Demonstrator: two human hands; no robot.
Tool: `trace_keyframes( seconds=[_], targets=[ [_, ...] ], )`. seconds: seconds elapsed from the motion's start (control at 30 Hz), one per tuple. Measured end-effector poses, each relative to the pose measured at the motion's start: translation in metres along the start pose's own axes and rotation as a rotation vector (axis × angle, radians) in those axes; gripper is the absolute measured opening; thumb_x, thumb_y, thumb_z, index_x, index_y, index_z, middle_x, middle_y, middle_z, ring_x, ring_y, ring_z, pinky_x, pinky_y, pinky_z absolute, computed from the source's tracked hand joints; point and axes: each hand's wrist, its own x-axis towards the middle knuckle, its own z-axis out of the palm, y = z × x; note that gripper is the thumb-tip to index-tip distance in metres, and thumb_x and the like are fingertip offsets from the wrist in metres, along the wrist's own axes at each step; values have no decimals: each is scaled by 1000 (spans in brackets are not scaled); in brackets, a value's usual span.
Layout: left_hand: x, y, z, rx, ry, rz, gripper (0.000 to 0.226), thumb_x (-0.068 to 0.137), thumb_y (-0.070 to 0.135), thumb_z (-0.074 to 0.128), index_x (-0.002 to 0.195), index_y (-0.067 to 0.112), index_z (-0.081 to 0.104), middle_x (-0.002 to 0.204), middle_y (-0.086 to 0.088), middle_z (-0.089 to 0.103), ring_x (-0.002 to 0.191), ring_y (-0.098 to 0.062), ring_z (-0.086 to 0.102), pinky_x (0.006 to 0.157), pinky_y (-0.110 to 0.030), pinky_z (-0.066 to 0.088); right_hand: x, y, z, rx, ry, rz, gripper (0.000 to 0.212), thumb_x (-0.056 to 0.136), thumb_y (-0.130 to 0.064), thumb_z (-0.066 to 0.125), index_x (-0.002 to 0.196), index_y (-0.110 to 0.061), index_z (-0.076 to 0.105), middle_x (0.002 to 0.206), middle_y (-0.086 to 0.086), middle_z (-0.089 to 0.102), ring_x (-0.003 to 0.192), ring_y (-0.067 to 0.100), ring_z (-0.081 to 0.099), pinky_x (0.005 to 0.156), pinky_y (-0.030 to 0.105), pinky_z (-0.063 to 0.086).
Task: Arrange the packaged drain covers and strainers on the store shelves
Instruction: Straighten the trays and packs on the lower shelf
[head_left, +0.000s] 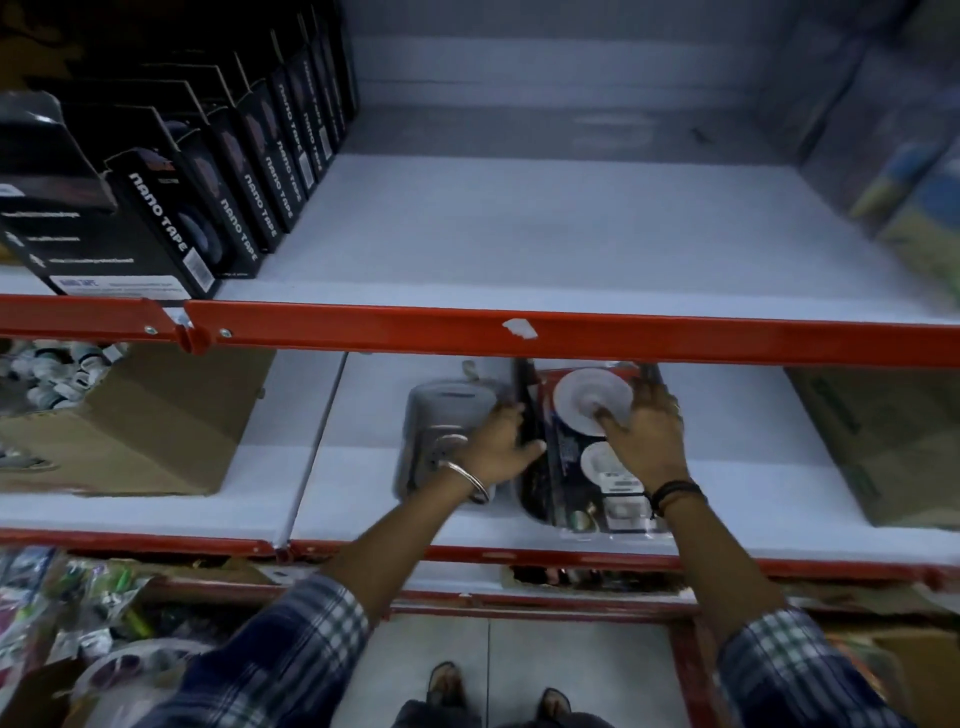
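The strainer pack (587, 452) is lying flat on the middle shelf (363, 499), its white discs showing through clear plastic, near the front edge and just right of a grey pack (441, 436). The right hand (647, 441) is spread over the upper disc, fingers (608, 418) open and pressed on top rather than wrapped round anything. The left hand (498, 447) is laid across the seam between the two packs, fingers loosely curled against the dark left edge of the strainer pack; whether that edge is actually pinched cannot be told.

The step looks like squaring the pack beside its neighbour. It is best done with flat palm pressure, so the blister is slid and not crushed, and with the left hand kept as a stop so the grey pack is not shoved aside. Edges should be lined up parallel to the red rail (519, 553). Plenty of bare shelf is left toward the cardboard box (883, 441) for further packs.
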Motion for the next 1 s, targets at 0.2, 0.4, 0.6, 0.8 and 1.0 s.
trace_keyframes(
  seconds=[0.2, 0.4, 0.6, 0.8, 1.0],
  targets=[
    [13, 13, 73, -216, 8, -362, 62, 83, 40, 56, 131, 5, 41, 137, -18, 47, 123, -34, 48, 103, -42, 43, -10, 59, 5, 197, -295, 289, 57, 88, -50, 53, 114, 0, 55, 110, 20, 59, 96, 36, 60, 77, 40, 49],
    [38, 25, 72, -374, 240, -326, 45, 88, 6, 55, 131, 2, 40, 121, -13, 59, 109, -31, 58, 89, -37, 49, 18, 48, 17, 432, -316, 282, 40, 94, -31, 53, 118, 1, 57, 109, 22, 66, 101, 35, 62, 74, 25, 39],
    [30, 27, 96, -198, 146, -327, 54, 84, 3, 57, 135, 1, 39, 134, -20, 44, 120, -32, 47, 101, -39, 44, 11, 61, 34, 210, -407, 320, 55, 96, -24, 46, 133, 14, 30, 122, 32, 57, 111, 42, 58, 85, 41, 47],
    [17, 18, 81, 2, 293, -205, 61, 88, 11, 57, 139, -5, 28, 137, -24, 37, 129, -34, 37, 110, -33, 28, -19, 59, 21, 61, -134, 113, 56, 90, -24, 57, 134, 3, 35, 132, 25, 40, 110, 41, 53, 90, 46, 50],
    [-22, -32, 37, 312, 249, -348, 56, 81, 42, 45, 123, 5, 51, 131, -18, 51, 122, -38, 45, 103, -43, 38, -41, 45, 11, 234, -593, -162, 36, 92, -32, 54, 118, -6, 57, 121, 14, 59, 109, 30, 59, 95, 43, 48]
  ],
)
